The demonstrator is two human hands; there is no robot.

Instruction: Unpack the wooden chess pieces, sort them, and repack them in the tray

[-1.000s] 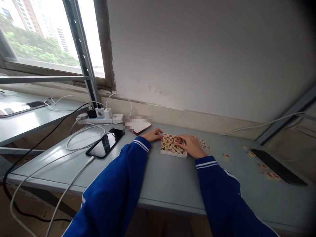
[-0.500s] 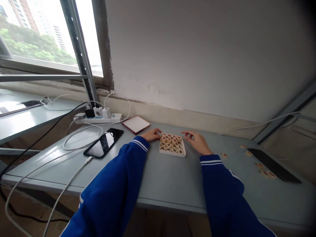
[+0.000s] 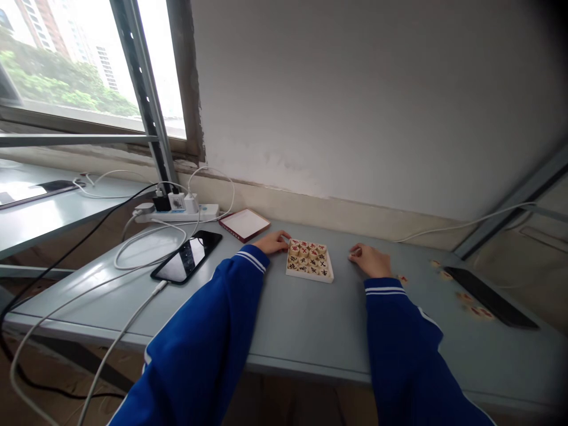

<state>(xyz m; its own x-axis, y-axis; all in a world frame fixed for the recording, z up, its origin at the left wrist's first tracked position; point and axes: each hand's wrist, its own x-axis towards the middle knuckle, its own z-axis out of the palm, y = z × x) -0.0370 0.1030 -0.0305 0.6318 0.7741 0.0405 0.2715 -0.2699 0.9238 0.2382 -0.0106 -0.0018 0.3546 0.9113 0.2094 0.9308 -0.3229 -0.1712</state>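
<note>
A shallow white box [image 3: 309, 276] sits on the desk in front of me, filled with rows of round Chinese chess pieces [image 3: 303, 251], red characters at the back and black ones nearer me. My left hand [image 3: 271, 242] grips the box at its back left corner with thumb and fingers. To the right of the box, apart from it, my right hand [image 3: 370, 260] is low over the desk with its fingers curled together. Whatever may be between those fingertips is hidden. Near that wrist lies a loose chess piece [image 3: 402, 279].
More loose pieces [image 3: 481, 312] lie by a dark flat device [image 3: 491, 297] on the right. The box lid [image 3: 244, 225] rests upturned at the back left. Further left are a phone [image 3: 187, 257], a power strip [image 3: 177, 216] and looping cables. A wall borders the desk's back.
My right hand has moved right, away from the box, and its outstretched fingers have curled in. The left hand and box have stayed in place.
</note>
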